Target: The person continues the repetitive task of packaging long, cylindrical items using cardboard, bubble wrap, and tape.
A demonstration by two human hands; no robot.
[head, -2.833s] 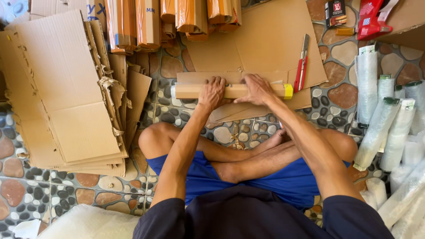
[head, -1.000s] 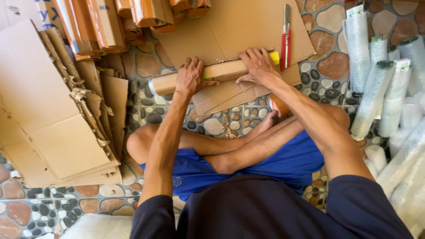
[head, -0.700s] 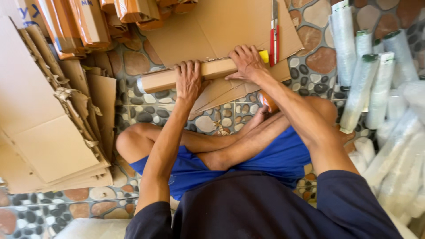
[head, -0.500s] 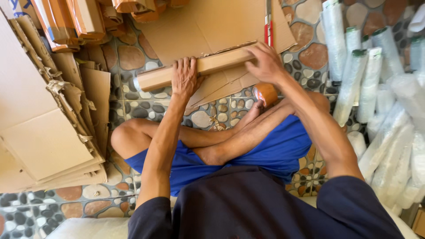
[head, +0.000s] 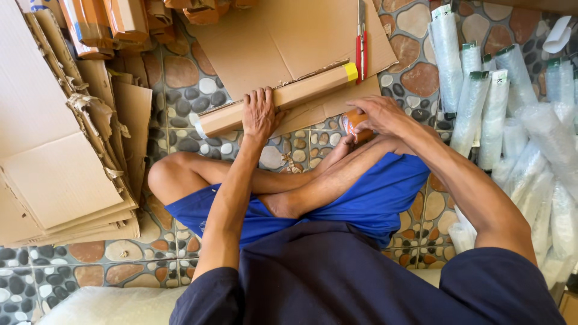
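A long cardboard-wrapped tube (head: pixel 301 95) with a yellow right end lies across a flat cardboard sheet (head: pixel 283 36) on the pebble floor in front of my crossed legs. My left hand (head: pixel 260 113) presses flat on the middle of the tube. My right hand (head: pixel 376 114) has come off the tube and closes on a roll of brown tape (head: pixel 352 122) beside my foot.
A red-handled knife (head: pixel 360 41) lies on the cardboard sheet behind the tube. Stacks of flat cardboard (head: pixel 54 156) fill the left. Finished cardboard tubes (head: pixel 108 24) lie at the top left. Several bubble-wrapped tubes (head: pixel 487 108) lie at the right.
My right hand left the tube's right end and dropped to the tape roll by my foot. My left hand stayed on the tube. The view shifted right.
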